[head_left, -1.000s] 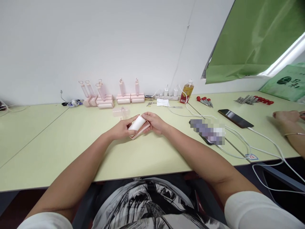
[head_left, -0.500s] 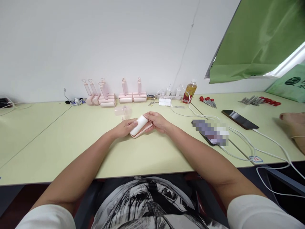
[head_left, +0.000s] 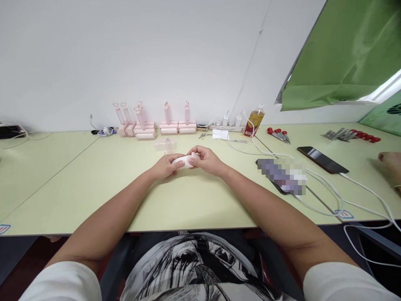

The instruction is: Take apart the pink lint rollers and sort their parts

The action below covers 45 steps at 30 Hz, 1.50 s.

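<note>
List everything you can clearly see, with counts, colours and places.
Tabletop: several sections, pale green, middle
White item: count unclear, white, centre
Clear piece: one, pinkish, beyond white item
Handled pieces: about six, pink, back
Power strip: one, white, back
Paper: one, white, before power strip
Bottle: one, yellow-red, back
Tools: two bunches, red-silver, right
Phone: one, black, right
Pixelated device: one, dark, beside phone
Cables: several, white, mostly right
Blind: one, green, upper right
Bag: one, green, right edge
Another person's arm: one, bare, right edge
Shirt: one, black-and-white, bottom
Left grip: one, bare, on white item
Right grip: one, bare, on white item
</note>
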### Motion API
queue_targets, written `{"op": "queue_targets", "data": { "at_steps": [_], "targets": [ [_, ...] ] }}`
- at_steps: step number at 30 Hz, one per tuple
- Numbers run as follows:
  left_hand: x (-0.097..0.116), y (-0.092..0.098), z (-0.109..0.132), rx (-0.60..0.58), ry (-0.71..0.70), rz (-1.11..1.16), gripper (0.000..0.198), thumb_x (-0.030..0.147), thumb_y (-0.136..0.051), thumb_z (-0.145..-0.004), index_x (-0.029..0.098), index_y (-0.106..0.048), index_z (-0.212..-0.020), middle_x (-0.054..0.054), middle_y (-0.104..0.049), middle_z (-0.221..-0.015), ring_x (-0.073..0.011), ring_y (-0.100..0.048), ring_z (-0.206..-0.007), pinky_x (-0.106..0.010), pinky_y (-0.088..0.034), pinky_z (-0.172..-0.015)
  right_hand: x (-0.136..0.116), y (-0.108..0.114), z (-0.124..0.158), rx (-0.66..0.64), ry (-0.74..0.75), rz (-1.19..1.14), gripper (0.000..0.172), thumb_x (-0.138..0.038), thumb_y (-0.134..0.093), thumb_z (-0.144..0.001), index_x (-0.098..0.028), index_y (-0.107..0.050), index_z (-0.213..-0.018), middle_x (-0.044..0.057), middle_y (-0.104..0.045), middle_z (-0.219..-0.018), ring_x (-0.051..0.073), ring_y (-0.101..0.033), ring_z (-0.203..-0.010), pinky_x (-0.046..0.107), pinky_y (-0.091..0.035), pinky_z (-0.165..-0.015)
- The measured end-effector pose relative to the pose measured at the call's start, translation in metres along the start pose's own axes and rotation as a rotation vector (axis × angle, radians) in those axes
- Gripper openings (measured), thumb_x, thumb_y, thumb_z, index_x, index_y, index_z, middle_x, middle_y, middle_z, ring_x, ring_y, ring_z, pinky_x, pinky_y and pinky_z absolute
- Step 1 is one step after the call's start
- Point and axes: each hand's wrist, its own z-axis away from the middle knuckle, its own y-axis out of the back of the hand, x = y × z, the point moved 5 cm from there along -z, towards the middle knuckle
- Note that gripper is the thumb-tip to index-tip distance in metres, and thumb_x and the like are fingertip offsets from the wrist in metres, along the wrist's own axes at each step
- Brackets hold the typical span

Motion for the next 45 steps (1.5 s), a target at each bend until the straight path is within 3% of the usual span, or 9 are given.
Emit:
{"op": "queue_targets", "data": {
  "at_steps": [4, 9, 15, 27, 37, 45],
  "targets": [
    [-0.007, 0.008, -0.002, 0.139, 0.004, -0.082, 0.062, 0.069, -0.059, -0.077, 0.014, -0.065, -0.105, -0.002, -0.063, -0.077, -0.0135, -0.056, -0.059, -0.024, -0.044, -0.053, 0.005, 0.004, -0.001, -0.023, -0.052, 0.067, 0.042, -0.051, -0.076, -0.073, -0.019, -0.055, -0.090, 0.002, -0.061, -0.097, 0.014, -0.063, -0.085, 0.031, -0.061, -0.073],
    [-0.003, 0.012, -0.001, 0.202, 0.027, -0.231, 0.058, 0.069, -0.061, -0.074, 0.016, -0.064, -0.098, 0.000, -0.062, -0.070, -0.0155, -0.056, -0.063, -0.025, -0.042, -0.058, 0.007, 0.002, 0.002, -0.104, -0.165, 0.002, 0.046, -0.053, -0.076, -0.074, -0.020, -0.048, -0.091, 0.003, -0.060, -0.103, 0.016, -0.069, -0.080, 0.032, -0.062, -0.061],
    [0.005, 0.011, 0.000, 0.209, 0.056, -0.325, 0.056, 0.070, -0.058, -0.075, 0.018, -0.064, -0.093, 0.000, -0.063, -0.069, -0.0184, -0.057, -0.066, -0.026, -0.039, -0.057, 0.012, 0.002, 0.000, -0.067, -0.152, -0.060, 0.050, -0.055, -0.077, -0.072, -0.020, -0.044, -0.089, 0.001, -0.059, -0.097, 0.014, -0.069, -0.074, 0.030, -0.061, -0.060],
    [0.004, 0.012, -0.002, 0.220, 0.046, -0.295, 0.053, 0.070, -0.062, -0.072, 0.020, -0.058, -0.089, 0.001, -0.063, -0.067, -0.0181, -0.058, -0.063, -0.026, -0.038, -0.055, 0.009, 0.003, 0.000, 0.040, -0.089, 0.074, 0.057, -0.058, -0.081, -0.062, -0.020, -0.046, -0.086, 0.004, -0.063, -0.106, 0.014, -0.067, -0.076, 0.035, -0.061, -0.072],
    [0.006, 0.015, -0.003, 0.239, -0.009, -0.307, 0.051, 0.069, -0.060, -0.074, 0.020, -0.056, -0.086, 0.002, -0.062, -0.062, -0.0158, -0.056, -0.058, -0.025, -0.037, -0.056, 0.005, 0.003, 0.001, 0.142, -0.094, 0.060, 0.061, -0.062, -0.082, -0.056, -0.020, -0.046, -0.081, -0.001, -0.060, -0.086, 0.016, -0.068, -0.070, 0.035, -0.061, -0.065],
    [0.006, 0.014, -0.004, 0.241, -0.002, -0.275, 0.052, 0.070, -0.061, -0.074, 0.020, -0.056, -0.086, 0.002, -0.060, -0.062, -0.0164, -0.057, -0.058, -0.025, -0.037, -0.055, 0.009, 0.005, 0.000, 0.150, -0.086, 0.082, 0.062, -0.064, -0.082, -0.055, -0.020, -0.044, -0.079, -0.003, -0.058, -0.078, 0.018, -0.070, -0.066, 0.031, -0.059, -0.059]
  ]
}}
